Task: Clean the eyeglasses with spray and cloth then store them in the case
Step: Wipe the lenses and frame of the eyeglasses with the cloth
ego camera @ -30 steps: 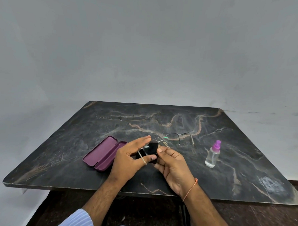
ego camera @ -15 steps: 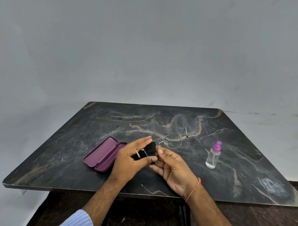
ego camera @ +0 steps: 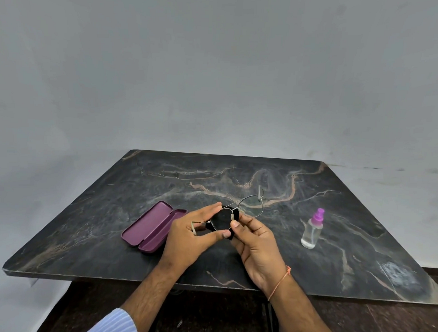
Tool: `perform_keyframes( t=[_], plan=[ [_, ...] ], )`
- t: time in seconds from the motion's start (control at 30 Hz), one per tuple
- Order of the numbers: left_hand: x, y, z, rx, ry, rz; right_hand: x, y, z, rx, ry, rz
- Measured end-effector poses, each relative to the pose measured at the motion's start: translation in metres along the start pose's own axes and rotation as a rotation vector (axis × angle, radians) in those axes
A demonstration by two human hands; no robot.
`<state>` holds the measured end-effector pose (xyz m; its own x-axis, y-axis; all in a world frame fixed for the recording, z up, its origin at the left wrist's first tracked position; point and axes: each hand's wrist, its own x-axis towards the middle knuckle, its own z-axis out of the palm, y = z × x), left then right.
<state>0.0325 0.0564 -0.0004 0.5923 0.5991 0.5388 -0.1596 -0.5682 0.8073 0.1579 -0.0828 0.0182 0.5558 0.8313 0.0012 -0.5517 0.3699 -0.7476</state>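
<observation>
1. Your left hand (ego camera: 193, 235) pinches the black cloth (ego camera: 222, 222) around one lens of the eyeglasses (ego camera: 246, 207); your right hand (ego camera: 254, 238) pinches the bridge
2. Squeeze harder and the thin frame may bend
3. A loosened pinch drops them between your hands, short of the case (ego camera: 150, 225) beside your left

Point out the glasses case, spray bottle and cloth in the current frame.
glasses case (ego camera: 150, 225): head view, on the inside of the open purple lid.
spray bottle (ego camera: 311, 233): head view, on the clear body below the pink nozzle.
cloth (ego camera: 222, 219): head view, on the black patch behind the lens between both hands.
</observation>
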Motion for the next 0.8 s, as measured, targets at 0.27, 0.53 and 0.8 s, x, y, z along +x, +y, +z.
perform_keyframes(
  t=[0.27,0.53,0.8],
  plan=[
    [-0.0008,0.0032,-0.0006,0.006,-0.010,0.027,-0.0008,-0.0071,0.0017,-0.067,-0.063,0.155],
    [-0.0031,0.0035,-0.0025,0.017,0.038,-0.033,-0.0017,-0.0019,0.0052,-0.202,-0.015,0.070],
    [-0.0044,0.0057,-0.0019,0.009,0.030,-0.046,-0.0056,-0.0017,0.0012,-0.095,-0.027,0.043]
  ],
)
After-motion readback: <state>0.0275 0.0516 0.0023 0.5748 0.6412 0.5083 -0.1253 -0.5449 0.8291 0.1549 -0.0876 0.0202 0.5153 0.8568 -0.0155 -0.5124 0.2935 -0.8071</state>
